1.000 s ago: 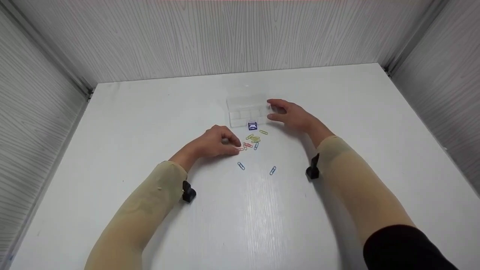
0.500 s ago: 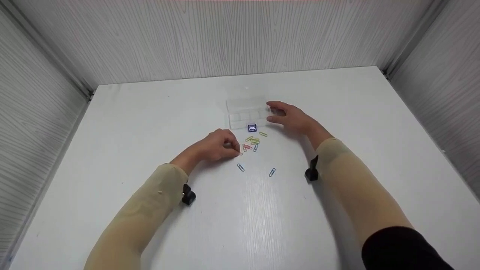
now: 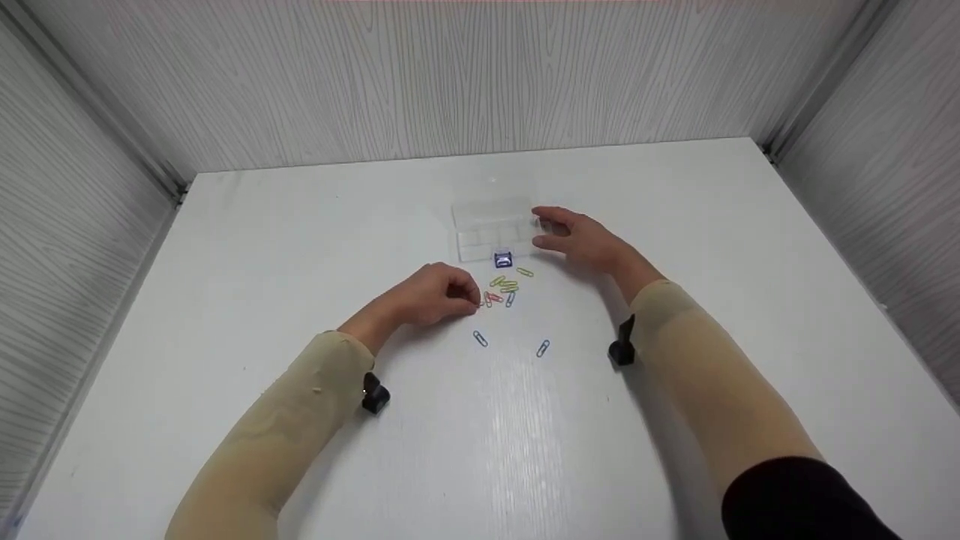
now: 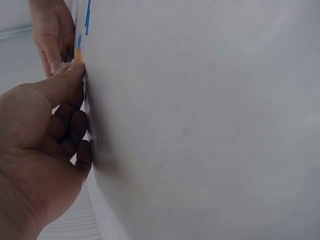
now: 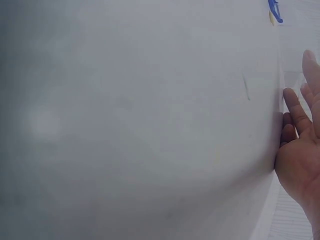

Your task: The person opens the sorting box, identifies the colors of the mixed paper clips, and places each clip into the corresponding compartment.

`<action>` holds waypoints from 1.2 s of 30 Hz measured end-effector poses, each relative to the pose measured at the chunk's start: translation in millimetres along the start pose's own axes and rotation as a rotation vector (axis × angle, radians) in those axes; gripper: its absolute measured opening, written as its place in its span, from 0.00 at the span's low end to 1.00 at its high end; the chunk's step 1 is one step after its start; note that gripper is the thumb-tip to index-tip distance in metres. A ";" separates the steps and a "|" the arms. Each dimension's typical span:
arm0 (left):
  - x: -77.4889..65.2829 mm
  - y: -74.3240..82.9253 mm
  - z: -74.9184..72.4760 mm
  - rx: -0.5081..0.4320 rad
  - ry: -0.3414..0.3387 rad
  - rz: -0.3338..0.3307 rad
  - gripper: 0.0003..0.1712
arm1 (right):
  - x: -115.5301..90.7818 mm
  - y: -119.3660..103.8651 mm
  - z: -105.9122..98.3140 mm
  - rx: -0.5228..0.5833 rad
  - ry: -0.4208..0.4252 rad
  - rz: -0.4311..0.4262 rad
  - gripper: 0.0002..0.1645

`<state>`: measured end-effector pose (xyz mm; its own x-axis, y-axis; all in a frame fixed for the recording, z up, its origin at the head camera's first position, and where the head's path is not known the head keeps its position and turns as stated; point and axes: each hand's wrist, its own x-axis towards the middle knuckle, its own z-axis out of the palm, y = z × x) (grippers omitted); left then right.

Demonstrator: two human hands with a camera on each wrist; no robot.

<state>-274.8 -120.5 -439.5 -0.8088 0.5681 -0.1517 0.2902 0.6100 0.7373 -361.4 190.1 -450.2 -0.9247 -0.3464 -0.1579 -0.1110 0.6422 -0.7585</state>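
In the head view my left hand (image 3: 439,294) pinches a red paper clip (image 3: 481,304), mostly hidden by the fingertips, at the left edge of a small group of clips. Beside it lie red paper clips (image 3: 493,298), yellow-green paper clips (image 3: 508,286) and a blue paper clip (image 3: 510,299). My right hand (image 3: 581,236) holds the right end of a clear plastic compartment box (image 3: 474,244), thumb in front and fingers behind. The box's lid (image 3: 491,187) is laid back. A small blue-purple square piece (image 3: 503,259) sits at its front edge.
Two more blue paper clips, one on the left (image 3: 480,339) and one on the right (image 3: 543,348), lie nearer on the white table (image 3: 480,450). Wood-grained panels (image 3: 465,82) rise behind the table and along both sides.
The left fingertips have closed together on the red paper clip, and the hand has shifted slightly. The right hand stays at the box. The whole head view has drifted slightly.
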 end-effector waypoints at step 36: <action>67.0 -8.8 -39.2 -0.116 0.434 -0.102 0.10 | -9.4 -5.3 -0.3 -0.009 0.019 -0.011 0.41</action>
<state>-351.6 -109.5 -430.3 -0.9768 0.2096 0.0443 0.1590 0.5705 0.8058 -352.2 190.2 -444.5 -0.9300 -0.3408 -0.1377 -0.1247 0.6448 -0.7541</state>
